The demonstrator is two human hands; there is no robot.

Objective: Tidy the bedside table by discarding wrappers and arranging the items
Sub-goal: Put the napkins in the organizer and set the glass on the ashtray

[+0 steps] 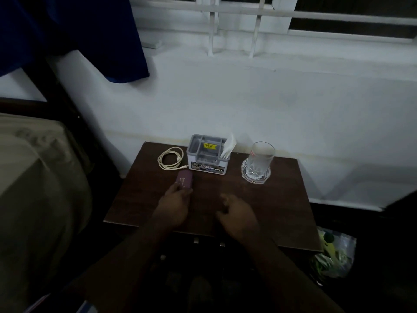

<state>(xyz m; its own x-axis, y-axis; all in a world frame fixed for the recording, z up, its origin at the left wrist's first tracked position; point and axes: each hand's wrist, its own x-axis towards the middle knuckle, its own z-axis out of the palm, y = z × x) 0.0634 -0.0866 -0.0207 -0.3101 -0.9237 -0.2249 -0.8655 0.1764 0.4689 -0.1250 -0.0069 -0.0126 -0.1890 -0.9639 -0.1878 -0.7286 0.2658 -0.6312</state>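
A dark wooden bedside table (282, 206) stands under the window wall. My left hand (173, 206) rests on it, its fingertips closed on the near end of a small maroon case (185, 179). My right hand (239, 214) hovers beside it with loosely curled fingers and nothing in it. A coiled white cable (169, 158) lies at the back left. Next to it stands a grey organiser box (208, 154) with white paper (229, 146) sticking out of its right compartment. A clear glass (260, 159) stands on a glass coaster (244, 175) at the back right.
A bed with a beige cover (33, 195) flanks the table on the left. A blue curtain (74, 30) hangs above it. On the floor to the right sits a bag (334, 254) with green and yellow wrappers. The white wall and barred window lie behind.
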